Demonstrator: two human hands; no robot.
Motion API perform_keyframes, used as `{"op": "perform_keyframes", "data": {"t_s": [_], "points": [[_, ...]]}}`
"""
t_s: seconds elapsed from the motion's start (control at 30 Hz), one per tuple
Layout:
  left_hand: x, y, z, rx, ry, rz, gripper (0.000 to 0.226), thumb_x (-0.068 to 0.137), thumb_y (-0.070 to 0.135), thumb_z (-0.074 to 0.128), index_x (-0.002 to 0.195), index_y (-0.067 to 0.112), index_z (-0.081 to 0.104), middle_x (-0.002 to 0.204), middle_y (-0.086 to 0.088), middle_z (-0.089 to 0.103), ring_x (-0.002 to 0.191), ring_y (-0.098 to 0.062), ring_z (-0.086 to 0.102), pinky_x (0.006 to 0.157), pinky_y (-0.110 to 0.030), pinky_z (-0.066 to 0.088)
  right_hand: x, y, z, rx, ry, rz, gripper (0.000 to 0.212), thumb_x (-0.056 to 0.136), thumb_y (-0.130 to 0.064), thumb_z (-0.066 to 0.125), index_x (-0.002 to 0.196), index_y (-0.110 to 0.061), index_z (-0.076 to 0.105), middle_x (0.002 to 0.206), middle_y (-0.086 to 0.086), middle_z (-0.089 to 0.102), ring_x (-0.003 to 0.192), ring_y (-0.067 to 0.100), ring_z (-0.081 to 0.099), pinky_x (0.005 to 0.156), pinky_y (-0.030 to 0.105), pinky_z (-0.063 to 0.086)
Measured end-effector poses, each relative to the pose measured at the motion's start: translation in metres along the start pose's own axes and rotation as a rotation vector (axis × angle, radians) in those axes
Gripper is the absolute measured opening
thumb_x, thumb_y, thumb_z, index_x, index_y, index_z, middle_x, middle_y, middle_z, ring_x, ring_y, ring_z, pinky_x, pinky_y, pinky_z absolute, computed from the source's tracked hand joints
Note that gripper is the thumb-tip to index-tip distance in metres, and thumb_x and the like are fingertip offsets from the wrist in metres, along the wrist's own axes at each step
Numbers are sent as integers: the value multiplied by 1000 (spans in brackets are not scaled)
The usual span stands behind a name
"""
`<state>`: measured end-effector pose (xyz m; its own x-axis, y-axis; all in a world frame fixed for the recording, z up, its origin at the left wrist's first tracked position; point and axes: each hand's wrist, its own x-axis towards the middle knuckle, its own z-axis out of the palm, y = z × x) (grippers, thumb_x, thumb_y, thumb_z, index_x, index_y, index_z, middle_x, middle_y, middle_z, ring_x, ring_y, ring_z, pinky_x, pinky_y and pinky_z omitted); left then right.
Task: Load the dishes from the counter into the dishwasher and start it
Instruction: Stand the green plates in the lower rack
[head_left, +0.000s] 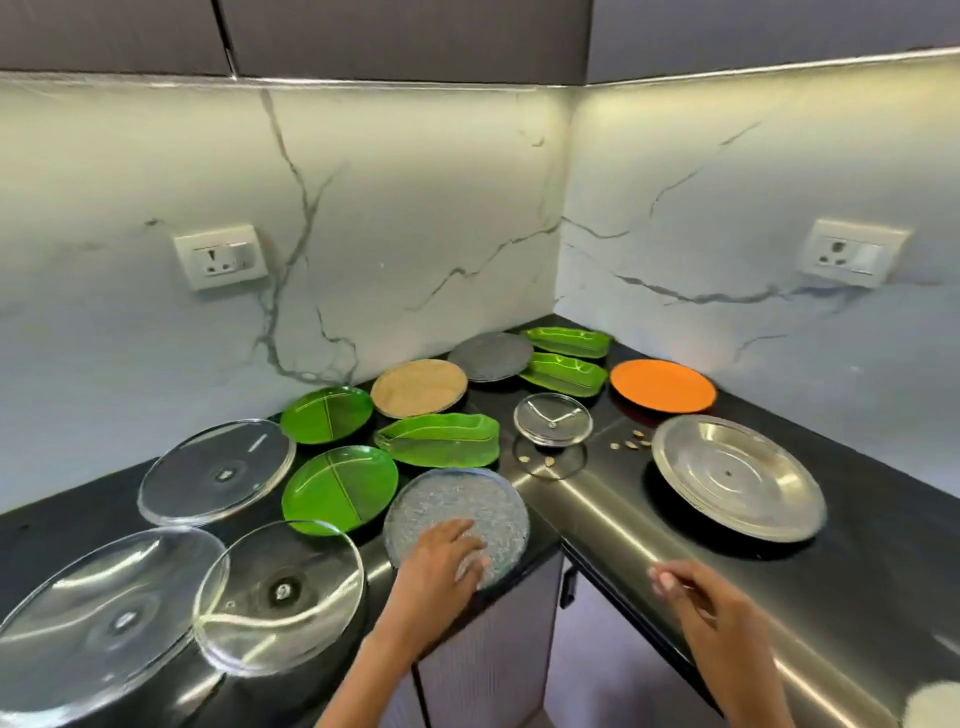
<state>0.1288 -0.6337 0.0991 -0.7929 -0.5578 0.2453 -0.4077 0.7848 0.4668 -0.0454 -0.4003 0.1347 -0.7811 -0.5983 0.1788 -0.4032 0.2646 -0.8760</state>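
While the left hand (444, 553) lies with fingers spread flat on the near edge of the textured glass plate (457, 512), pressing rather than gripping it, the right hand (701, 597) hovers over the steel strip at the desk (883, 525) corner, fingers loosely curled, holding nothing visible. That plate sits at the desk's front edge, slightly overhanging, and looks empty. Just beside it on the left: two round green plates (340, 488) (327, 414), each split into sections, all bare. A leaf-shaped green tray (439, 439) sits behind the textured plate, empty; two more leaf trays (563, 374) (569, 340) are back in the corner, also empty. A tan plate (418, 387) and a grey plate (489, 355) sit near the wall, an orange plate (662, 385) to the right of them; nothing on any of them. A small glass lid (552, 419) stands mid-desk, with a few small seed-like bits (631, 443) loose on the surface beside it. A large steel plate (737, 475) on the right side is empty. Three clear glass plates (215, 470) (280, 595) (104, 621) sit at left, the nearest two overlapping. Two wall sockets (221, 257) (852, 252) sit on the marble backsplash.
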Motion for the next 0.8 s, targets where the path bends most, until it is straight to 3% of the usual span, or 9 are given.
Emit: {"op": "perform_keyframes", "data": {"t_s": [0.1,0.23,0.37,0.47,0.6,0.73,0.8], "points": [[59,-29,-5,63,-16,-57,31,96,31,47,117,18,64,136,1,51,126,-16,44,104,-26,29,37,-7,33,49,-4,-9,20,85,-2,62,87,-21,68,80,-12,71,77,-5,65,70,4,47],[144,-88,-4,170,-55,-146,33,93,12,49,123,18,62,137,0,51,125,-19,46,102,-31,35,102,-8,85,50,-103,22,17,86,-4,62,87,-19,69,80,-11,71,78,-6,64,70,4,46],[185,-132,-5,410,-317,-171,47,86,5,53,130,22,55,130,-2,54,121,-21,48,99,-34,39,142,-10,119,51,-179,50,23,86,-4,61,83,-26,67,79,-12,71,75,-6,65,71,10,50],[195,-159,-2,400,-412,-144,48,83,2,54,125,24,58,120,0,55,115,-20,51,90,-34,45,163,-7,136,27,-241,75,25,87,-8,60,81,-31,66,80,-15,71,79,-5,65,75,18,52],[201,-178,1,343,-363,-63,48,75,-9,48,110,18,68,105,-1,62,100,-23,59,75,-34,50,176,-1,146,13,-300,110,23,88,-13,60,80,-34,66,83,-20,70,83,-4,65,80,26,53],[202,-185,-4,380,-270,91,28,61,-8,71,80,12,74,69,-5,60,62,-27,64,45,-29,45,180,3,147,14,-333,115,24,88,-12,59,82,-34,66,85,-22,70,85,-5,65,81,28,54],[200,-183,-9,398,-160,141,32,53,-7,79,78,12,73,67,-2,59,56,-24,61,38,-25,42,178,5,144,14,-333,105,25,89,-11,59,83,-34,66,86,-22,70,84,-5,65,80,28,55]]}}
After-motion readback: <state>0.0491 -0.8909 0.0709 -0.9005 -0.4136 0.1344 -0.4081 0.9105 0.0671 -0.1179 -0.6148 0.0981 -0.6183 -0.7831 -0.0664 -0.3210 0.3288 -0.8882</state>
